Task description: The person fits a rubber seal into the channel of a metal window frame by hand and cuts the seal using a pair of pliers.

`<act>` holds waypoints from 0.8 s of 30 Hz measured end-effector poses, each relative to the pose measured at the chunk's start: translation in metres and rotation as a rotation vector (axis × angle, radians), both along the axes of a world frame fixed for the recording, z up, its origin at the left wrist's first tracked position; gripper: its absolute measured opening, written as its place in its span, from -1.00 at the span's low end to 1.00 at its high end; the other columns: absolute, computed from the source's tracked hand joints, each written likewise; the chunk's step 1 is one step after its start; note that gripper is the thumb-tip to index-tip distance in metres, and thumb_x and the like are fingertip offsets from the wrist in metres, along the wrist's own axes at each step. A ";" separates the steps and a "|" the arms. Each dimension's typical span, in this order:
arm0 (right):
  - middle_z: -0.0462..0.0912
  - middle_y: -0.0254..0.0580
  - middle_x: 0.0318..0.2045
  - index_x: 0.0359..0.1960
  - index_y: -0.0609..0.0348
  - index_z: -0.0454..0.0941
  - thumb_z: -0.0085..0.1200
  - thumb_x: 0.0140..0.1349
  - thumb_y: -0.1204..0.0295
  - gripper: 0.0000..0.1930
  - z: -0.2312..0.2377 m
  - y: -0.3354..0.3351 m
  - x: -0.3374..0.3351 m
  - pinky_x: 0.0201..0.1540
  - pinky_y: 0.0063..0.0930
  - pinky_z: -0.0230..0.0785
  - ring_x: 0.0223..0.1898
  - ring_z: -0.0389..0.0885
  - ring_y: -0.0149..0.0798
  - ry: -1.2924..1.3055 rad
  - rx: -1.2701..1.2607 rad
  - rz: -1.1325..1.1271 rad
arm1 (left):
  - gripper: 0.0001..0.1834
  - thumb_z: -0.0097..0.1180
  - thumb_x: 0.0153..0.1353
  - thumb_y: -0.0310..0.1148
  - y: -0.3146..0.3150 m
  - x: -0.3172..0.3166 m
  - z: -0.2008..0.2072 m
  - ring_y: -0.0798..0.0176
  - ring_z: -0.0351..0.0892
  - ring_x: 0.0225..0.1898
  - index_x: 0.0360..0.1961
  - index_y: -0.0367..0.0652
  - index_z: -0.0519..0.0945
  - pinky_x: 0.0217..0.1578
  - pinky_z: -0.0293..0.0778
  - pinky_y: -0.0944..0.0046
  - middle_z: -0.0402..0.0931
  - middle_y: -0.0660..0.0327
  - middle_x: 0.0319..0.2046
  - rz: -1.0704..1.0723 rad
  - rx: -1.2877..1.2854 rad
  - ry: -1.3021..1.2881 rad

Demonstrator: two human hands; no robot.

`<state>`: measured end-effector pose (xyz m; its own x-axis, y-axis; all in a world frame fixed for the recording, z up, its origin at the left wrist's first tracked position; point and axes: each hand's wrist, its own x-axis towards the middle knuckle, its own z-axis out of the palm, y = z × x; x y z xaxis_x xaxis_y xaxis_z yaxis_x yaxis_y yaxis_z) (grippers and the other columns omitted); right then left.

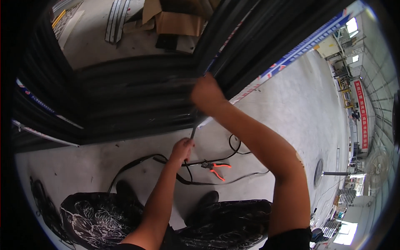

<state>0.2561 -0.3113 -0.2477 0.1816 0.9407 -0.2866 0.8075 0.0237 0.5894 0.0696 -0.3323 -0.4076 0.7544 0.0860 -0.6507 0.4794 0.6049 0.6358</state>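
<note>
A dark door or window frame (137, 93) with ribbed profiles stands in front of me. My left hand (183, 150) is closed round a thin black rubber-like strip (194, 131), below the frame's near corner. The strip runs upward from it toward the frame. Higher up, my right hand (207, 95) is curled into a fist against the inner corner. Motion blurs it, and whatever its fingers grip is hidden. Pliers with orange handles (218, 170) lie on the floor just right of my left hand, beside loops of black strip (141, 160).
Open cardboard boxes (179, 24) and metal profiles (118, 21) lie beyond the frame. Blue-and-white film (308, 36) covers the frame's right edge. A pedestal fan (377, 168) stands at the right. A dark coil (41, 204) rests at the lower left.
</note>
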 end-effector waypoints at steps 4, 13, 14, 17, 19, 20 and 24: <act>0.68 -0.38 -0.40 -0.39 -0.04 0.73 0.03 0.13 0.39 -0.82 -0.004 0.004 0.002 -0.05 -0.21 0.19 -0.20 0.56 -0.22 -0.044 0.011 0.106 | -0.71 0.01 0.36 -0.16 0.020 -0.002 -0.008 0.44 0.16 -0.77 -0.36 -0.15 0.55 -0.72 0.20 0.33 0.27 0.36 -0.73 0.250 0.172 0.041; 0.66 -0.42 -0.45 -0.43 -0.08 0.73 0.09 0.07 0.38 -0.86 -0.009 0.005 -0.003 -0.10 -0.30 0.21 -0.21 0.54 -0.28 -0.062 -0.077 0.080 | -0.73 0.07 0.31 -0.21 -0.013 0.036 -0.051 0.40 0.43 -0.55 -0.32 -0.20 0.63 -0.44 0.36 0.31 0.49 0.31 -0.59 0.406 0.280 0.066; 0.66 -0.42 -0.44 -0.44 -0.08 0.73 0.09 0.07 0.37 -0.86 -0.010 0.006 -0.004 -0.11 -0.31 0.21 -0.21 0.54 -0.29 -0.061 -0.105 0.049 | -0.73 0.07 0.31 -0.21 -0.011 0.039 -0.058 0.40 0.43 -0.55 -0.32 -0.20 0.63 -0.44 0.36 0.31 0.49 0.31 -0.59 0.406 0.275 0.069; 0.64 -0.44 -0.43 -0.46 -0.08 0.72 0.09 0.07 0.37 -0.86 -0.012 0.008 -0.008 -0.12 -0.33 0.21 -0.20 0.52 -0.31 -0.051 -0.135 0.017 | -0.69 0.09 0.28 -0.16 -0.013 0.057 -0.092 0.36 0.54 -0.49 -0.35 -0.21 0.66 -0.40 0.41 0.28 0.57 0.23 -0.53 0.306 0.427 0.119; 0.63 -0.46 -0.42 -0.46 -0.08 0.72 0.09 0.08 0.37 -0.87 -0.014 0.002 -0.009 -0.13 -0.33 0.21 -0.20 0.51 -0.32 -0.034 -0.135 0.007 | -0.66 0.08 0.25 -0.13 -0.010 0.068 -0.107 0.33 0.59 -0.47 -0.39 -0.21 0.66 -0.39 0.44 0.27 0.60 0.16 -0.52 0.105 0.838 0.073; 0.61 -0.46 -0.42 -0.45 -0.07 0.71 0.09 0.06 0.37 -0.87 -0.010 -0.001 -0.011 -0.14 -0.35 0.22 -0.19 0.50 -0.32 -0.022 -0.114 0.026 | -0.65 0.08 0.24 -0.12 -0.006 0.072 -0.106 0.32 0.60 -0.46 -0.41 -0.21 0.66 -0.38 0.45 0.26 0.61 0.14 -0.52 0.035 0.976 0.058; 0.55 -0.40 -0.46 -0.47 -0.02 0.60 0.06 0.01 0.41 -0.92 0.004 -0.028 -0.036 -0.10 -0.38 0.31 -0.21 0.49 -0.28 0.339 0.238 0.180 | -0.68 0.05 0.22 -0.16 0.006 0.094 -0.126 0.28 0.58 -0.59 -0.39 -0.22 0.64 -0.50 0.44 0.24 0.61 0.11 -0.59 0.274 1.056 0.009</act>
<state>0.2203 -0.3391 -0.2438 -0.0576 0.9957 -0.0732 0.9512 0.0770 0.2987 0.1639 -0.3261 -0.5332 0.6202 0.7689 -0.1555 0.4191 -0.1572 0.8942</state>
